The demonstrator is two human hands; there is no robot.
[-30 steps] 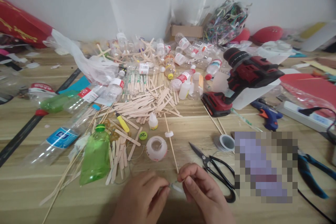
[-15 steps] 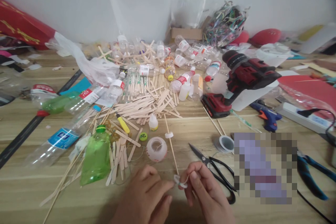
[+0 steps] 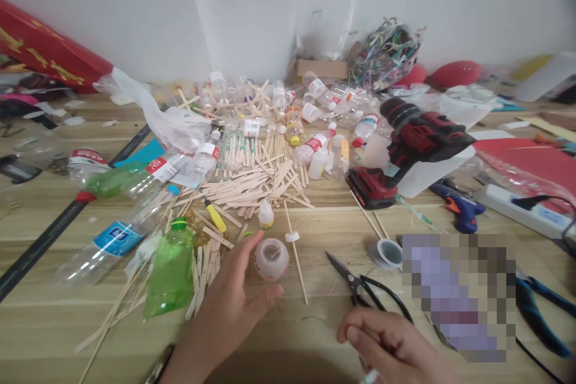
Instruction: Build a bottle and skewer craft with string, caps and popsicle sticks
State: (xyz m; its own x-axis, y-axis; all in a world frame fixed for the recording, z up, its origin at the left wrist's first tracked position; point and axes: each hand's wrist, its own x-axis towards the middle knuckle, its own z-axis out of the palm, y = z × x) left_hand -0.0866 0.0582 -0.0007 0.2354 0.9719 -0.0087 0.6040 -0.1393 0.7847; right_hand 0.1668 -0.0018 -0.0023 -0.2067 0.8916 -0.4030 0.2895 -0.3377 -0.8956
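My left hand [image 3: 229, 294] is open, thumb and fingers apart, beside a cut-off round bottle piece [image 3: 271, 259] with white string inside. Whether it touches the piece I cannot tell. My right hand [image 3: 387, 339] is closed in a pinch near the lower edge. Under its fingers shows a bit of a white plastic ring [image 3: 371, 377], mostly hidden. Between the hands lies a thin wooden stick [image 3: 297, 261] with a white cap threaded on it. Black-handled scissors [image 3: 355, 282] lie just beyond my right hand, partly covered by it.
A red cordless drill [image 3: 414, 144] stands at right, near a wire spool [image 3: 387, 253], a blue glue gun [image 3: 465, 207] and a power strip [image 3: 522, 210]. Ice-cream sticks [image 3: 252, 189] and plastic bottles fill the middle. A green bottle [image 3: 171, 270] stands at left.
My hands have moved apart. The left has opened and reached up beside the bottle piece; the right has drawn back down and right with the white ring. The view has shifted slightly.
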